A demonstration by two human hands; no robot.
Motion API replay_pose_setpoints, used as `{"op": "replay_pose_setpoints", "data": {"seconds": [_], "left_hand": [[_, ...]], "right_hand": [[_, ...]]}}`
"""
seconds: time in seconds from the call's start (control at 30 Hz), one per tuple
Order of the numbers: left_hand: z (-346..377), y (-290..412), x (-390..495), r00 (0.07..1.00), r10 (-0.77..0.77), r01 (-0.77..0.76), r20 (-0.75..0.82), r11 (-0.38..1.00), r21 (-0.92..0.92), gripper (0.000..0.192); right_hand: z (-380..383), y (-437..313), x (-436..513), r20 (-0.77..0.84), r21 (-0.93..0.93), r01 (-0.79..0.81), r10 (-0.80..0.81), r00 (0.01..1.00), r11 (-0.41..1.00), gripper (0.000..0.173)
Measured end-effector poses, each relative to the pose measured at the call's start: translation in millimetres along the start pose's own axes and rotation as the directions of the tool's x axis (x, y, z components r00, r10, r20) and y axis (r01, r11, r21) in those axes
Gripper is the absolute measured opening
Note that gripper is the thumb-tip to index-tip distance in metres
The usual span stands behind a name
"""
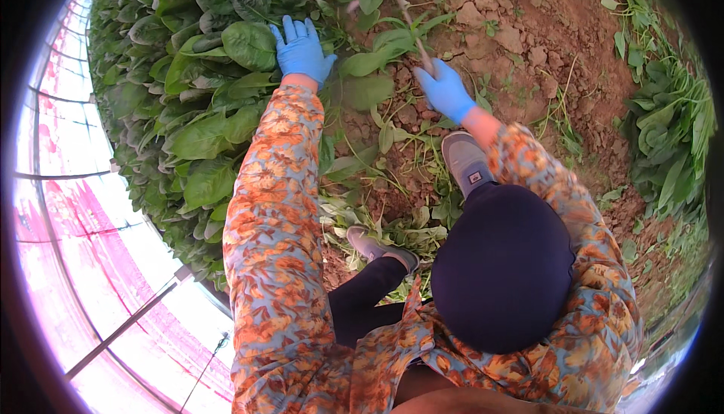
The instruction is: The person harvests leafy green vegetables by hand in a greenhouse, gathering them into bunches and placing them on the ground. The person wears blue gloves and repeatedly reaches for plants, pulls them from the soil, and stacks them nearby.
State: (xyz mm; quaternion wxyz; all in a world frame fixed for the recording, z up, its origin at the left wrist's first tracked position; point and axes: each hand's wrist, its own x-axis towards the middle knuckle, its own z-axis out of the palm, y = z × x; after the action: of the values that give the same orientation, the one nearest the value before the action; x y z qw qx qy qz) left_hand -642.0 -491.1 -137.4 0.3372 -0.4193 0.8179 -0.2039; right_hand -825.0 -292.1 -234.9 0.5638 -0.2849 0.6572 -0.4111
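My left hand (pixel 302 52), in a blue glove, lies back up with its fingers spread at the edge of the standing leafy greens (pixel 186 86), touching broad leaves. In my right hand (pixel 447 90), also gloved in blue, is one end of a thin wooden-looking handle (pixel 408 18) that runs up and away over the soil. The far end of that handle is blurred among leaves, so its tip cannot be made out. Just right of my left hand, some loose long leaves (pixel 376 55) show beside the handle, partly blurred.
Reddish cloddy soil (pixel 526 35) bears scattered leaves and stems. A pile of cut greens (pixel 667 137) lies at the right. My shoes (pixel 466 159) stand on the littered ground below my hands. The metal-framed plastic wall of a greenhouse (pixel 85 233) curves along the left.
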Motion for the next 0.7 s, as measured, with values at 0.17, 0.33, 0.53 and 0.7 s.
{"op": "replay_pose_setpoints", "data": {"seconds": [0.17, 0.33, 0.53, 0.7], "left_hand": [[-19.7, 12.1, 15.0, 0.990, 0.054, -0.077, 0.128, 0.979, 0.186, 0.086], [-3.9, 2.9, 35.7, 0.969, 0.061, -0.067, 0.239, 0.998, 0.018, 0.054], [30.2, 0.6, 25.5, 0.994, 0.087, -0.089, -0.066, 0.996, -0.017, 0.014], [36.2, 4.0, 26.2, 0.993, 0.068, -0.071, -0.099, 0.997, -0.022, 0.015]], "right_hand": [[16.1, -22.8, 49.1, 0.045, -0.471, 0.215, -0.220, 0.974, 0.855, 0.034], [14.7, -6.6, 46.5, 0.131, -0.558, 0.167, -0.112, 0.985, 0.813, 0.032], [21.1, -3.2, 55.5, 0.058, -0.605, 0.229, -0.245, 0.968, 0.762, 0.025], [15.5, -8.1, 59.4, 0.053, -0.740, 0.246, -0.310, 0.949, 0.626, 0.018]]}}
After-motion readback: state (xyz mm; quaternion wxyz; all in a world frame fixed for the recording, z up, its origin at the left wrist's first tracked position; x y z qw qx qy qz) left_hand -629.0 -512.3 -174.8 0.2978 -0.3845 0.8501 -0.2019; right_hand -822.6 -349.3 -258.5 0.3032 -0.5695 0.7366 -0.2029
